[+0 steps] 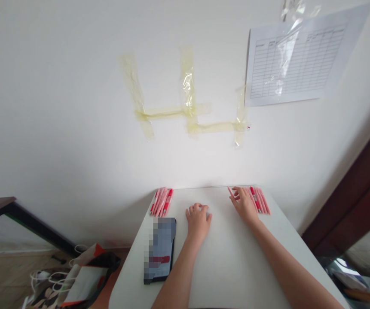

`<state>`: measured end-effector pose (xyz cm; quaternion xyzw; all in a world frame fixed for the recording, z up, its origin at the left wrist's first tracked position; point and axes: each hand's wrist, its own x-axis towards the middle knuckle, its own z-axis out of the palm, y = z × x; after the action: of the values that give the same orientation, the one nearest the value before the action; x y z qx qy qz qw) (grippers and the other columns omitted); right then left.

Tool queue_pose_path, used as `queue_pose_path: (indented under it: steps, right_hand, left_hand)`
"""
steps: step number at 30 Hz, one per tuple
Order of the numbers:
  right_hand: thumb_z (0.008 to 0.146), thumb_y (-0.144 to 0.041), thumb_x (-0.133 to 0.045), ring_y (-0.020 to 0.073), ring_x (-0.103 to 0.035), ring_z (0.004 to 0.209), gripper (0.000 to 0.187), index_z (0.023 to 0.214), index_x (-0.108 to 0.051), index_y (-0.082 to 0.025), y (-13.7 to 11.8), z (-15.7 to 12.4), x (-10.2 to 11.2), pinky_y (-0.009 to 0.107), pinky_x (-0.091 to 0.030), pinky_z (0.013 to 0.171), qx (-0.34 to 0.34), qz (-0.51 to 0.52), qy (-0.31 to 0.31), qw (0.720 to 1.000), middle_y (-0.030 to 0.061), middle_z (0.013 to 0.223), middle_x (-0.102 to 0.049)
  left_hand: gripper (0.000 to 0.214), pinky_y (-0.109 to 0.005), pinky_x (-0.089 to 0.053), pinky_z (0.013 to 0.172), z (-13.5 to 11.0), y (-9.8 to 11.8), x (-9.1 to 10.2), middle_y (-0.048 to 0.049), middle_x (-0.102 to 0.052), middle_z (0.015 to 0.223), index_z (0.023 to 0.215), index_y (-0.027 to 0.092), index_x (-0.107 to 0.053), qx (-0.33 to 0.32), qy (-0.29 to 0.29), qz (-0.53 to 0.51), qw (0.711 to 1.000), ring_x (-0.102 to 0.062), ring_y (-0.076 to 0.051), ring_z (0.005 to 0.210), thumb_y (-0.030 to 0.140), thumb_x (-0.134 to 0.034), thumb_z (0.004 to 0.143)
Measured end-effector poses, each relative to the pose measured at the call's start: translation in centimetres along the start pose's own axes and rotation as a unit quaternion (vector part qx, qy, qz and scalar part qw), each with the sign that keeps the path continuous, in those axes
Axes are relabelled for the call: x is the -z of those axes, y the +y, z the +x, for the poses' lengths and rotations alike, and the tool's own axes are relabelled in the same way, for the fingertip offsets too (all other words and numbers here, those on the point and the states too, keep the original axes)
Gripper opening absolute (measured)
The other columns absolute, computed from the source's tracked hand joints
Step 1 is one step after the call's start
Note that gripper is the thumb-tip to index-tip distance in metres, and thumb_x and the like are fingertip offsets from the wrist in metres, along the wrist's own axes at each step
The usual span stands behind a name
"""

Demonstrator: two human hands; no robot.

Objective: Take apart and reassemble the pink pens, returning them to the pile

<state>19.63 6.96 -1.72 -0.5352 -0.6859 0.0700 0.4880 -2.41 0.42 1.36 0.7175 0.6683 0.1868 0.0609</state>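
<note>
A pink pen (230, 191) sticks out past the thumb of my right hand (245, 206), which grips it near the back right of the white table. Beside that hand lies a row of pink and red pens (259, 200), partly covered by the fingers. My left hand (198, 221) rests palm down on the table's middle, fingers loosely bent and thumb apart, with nothing seen in it. At the back left corner lies another bunch of pink and red pens (162, 202), side by side.
A phone (163, 249), partly pixelated, lies on the white table (230, 266) left of my left forearm. The table meets a wall with yellowed tape (188, 90) and a printed sheet (297, 64). Paper bags (86, 279) stand on the floor at left.
</note>
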Motion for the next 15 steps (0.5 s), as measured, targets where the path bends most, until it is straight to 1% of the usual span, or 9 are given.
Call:
queue_pose_path:
  steps: [2, 4, 6, 8, 11, 12, 15]
  right_hand:
    - [0.096, -0.030, -0.047, 0.0222, -0.061, 0.084, 0.027, 0.117, -0.057, -0.019, 0.1, -0.3, -0.6, 0.039, -0.050, 0.083, 0.033, -0.054, -0.017, 0.998, 0.0092, 0.098, -0.063]
    - [0.096, -0.024, -0.045, 0.0239, -0.061, 0.091, 0.025, 0.117, -0.057, -0.019, 0.0, -0.4, -0.9, 0.044, -0.045, 0.095, 0.050, -0.117, -0.031, 0.991, 0.0092, 0.099, -0.064]
    - [0.096, -0.020, -0.042, 0.0247, -0.061, 0.097, 0.025, 0.116, -0.057, -0.019, -0.3, -0.5, -1.0, 0.050, -0.035, 0.107, 0.047, -0.173, -0.047, 0.983, 0.0095, 0.103, -0.065]
    - [0.098, -0.019, -0.040, 0.0245, -0.061, 0.102, 0.025, 0.114, -0.059, -0.020, -0.7, -0.6, -0.9, 0.054, -0.025, 0.114, 0.033, -0.215, -0.063, 0.974, 0.0098, 0.108, -0.066]
    - [0.100, -0.021, -0.041, 0.0248, -0.059, 0.109, 0.024, 0.112, -0.061, -0.021, -1.6, -0.7, -0.5, 0.055, -0.018, 0.116, 0.026, -0.264, -0.077, 0.961, 0.0095, 0.111, -0.067]
    - [0.100, -0.023, -0.042, 0.0249, -0.058, 0.109, 0.023, 0.112, -0.061, -0.021, -1.9, -0.7, -0.3, 0.055, -0.018, 0.116, 0.026, -0.278, -0.076, 0.957, 0.0093, 0.111, -0.067]
    - [0.100, -0.032, -0.047, 0.0274, -0.055, 0.111, 0.025, 0.115, -0.063, -0.021, -2.7, -0.7, 0.5, 0.053, -0.023, 0.113, 0.014, -0.325, -0.054, 0.944, 0.0110, 0.112, -0.067]
  left_hand:
    - [0.032, -0.048, -0.031, 0.114, 0.0, 0.0, 0.0, -0.0079, -0.058, 0.129, 0.122, 0.028, -0.066, -0.002, 0.002, -0.001, 1.000, -0.048, -0.028, 0.124, 0.033, -0.059, 0.091]
    - [0.032, -0.048, -0.031, 0.113, 0.0, 0.0, -0.1, -0.0080, -0.058, 0.129, 0.122, 0.028, -0.066, -0.002, 0.003, 0.000, 1.000, -0.049, -0.028, 0.124, 0.033, -0.059, 0.091]
    - [0.032, -0.049, -0.032, 0.113, 0.0, 0.0, -0.1, -0.0081, -0.058, 0.129, 0.122, 0.028, -0.066, -0.002, 0.003, 0.002, 1.000, -0.049, -0.028, 0.124, 0.034, -0.059, 0.091]
    - [0.032, -0.049, -0.032, 0.113, 0.0, 0.0, 0.0, -0.0082, -0.058, 0.129, 0.122, 0.028, -0.066, -0.001, 0.003, 0.003, 1.000, -0.049, -0.028, 0.124, 0.034, -0.059, 0.091]
    - [0.032, -0.050, -0.031, 0.114, 0.0, 0.0, 0.0, -0.0081, -0.059, 0.128, 0.122, 0.028, -0.066, -0.001, 0.004, 0.000, 1.000, -0.048, -0.028, 0.124, 0.033, -0.059, 0.091]
    - [0.032, -0.049, -0.031, 0.114, 0.0, 0.0, 0.0, -0.0081, -0.059, 0.129, 0.122, 0.028, -0.066, -0.002, 0.005, 0.000, 1.000, -0.049, -0.028, 0.124, 0.033, -0.059, 0.091]
    - [0.031, -0.048, -0.032, 0.113, -0.1, 0.0, 0.0, -0.0078, -0.059, 0.129, 0.121, 0.028, -0.066, -0.002, 0.005, 0.000, 1.000, -0.049, -0.028, 0.123, 0.033, -0.059, 0.091]
